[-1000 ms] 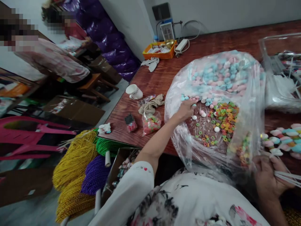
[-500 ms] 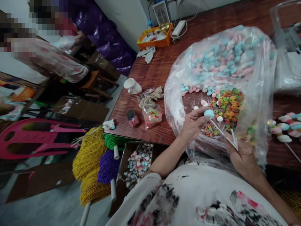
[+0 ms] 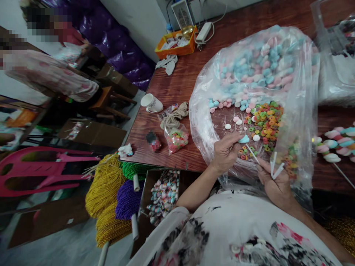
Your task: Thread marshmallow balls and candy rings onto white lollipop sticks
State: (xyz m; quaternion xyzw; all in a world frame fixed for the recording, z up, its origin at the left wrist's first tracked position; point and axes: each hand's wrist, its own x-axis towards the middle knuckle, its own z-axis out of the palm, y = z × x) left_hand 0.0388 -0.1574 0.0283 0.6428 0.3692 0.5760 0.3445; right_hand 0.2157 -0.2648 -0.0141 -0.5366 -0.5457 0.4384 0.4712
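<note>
Between the thumb and fingers of my left hand [image 3: 226, 151] is a blue candy [image 3: 244, 139]. A white stick [image 3: 253, 153] runs from that candy to my right hand [image 3: 274, 183], whose fingers are closed on it. Several more white sticks [image 3: 274, 166] poke up from my right palm. Just beyond both hands, ring-shaped candies [image 3: 267, 123] in orange, green and yellow lie in a heap. Pink, blue and white candies [image 3: 244, 103] form a row behind, and a clear plastic bag [image 3: 203, 92] full of similar pieces surrounds them.
A white mug [image 3: 151, 103], a small bag of ring candies [image 3: 176, 138] and an orange tray [image 3: 176, 44] stand on the wooden table [image 3: 155, 88]. Candy sticks lie at right. A box of candy sticks [image 3: 163, 195] and yellow cord [image 3: 104, 184] sit lower left; two people are beyond.
The blue candy has tipped from facing the camera to nearly edge-on. My right hand has shifted slightly left, and its spare sticks have spread apart. The whole view has shifted a little.
</note>
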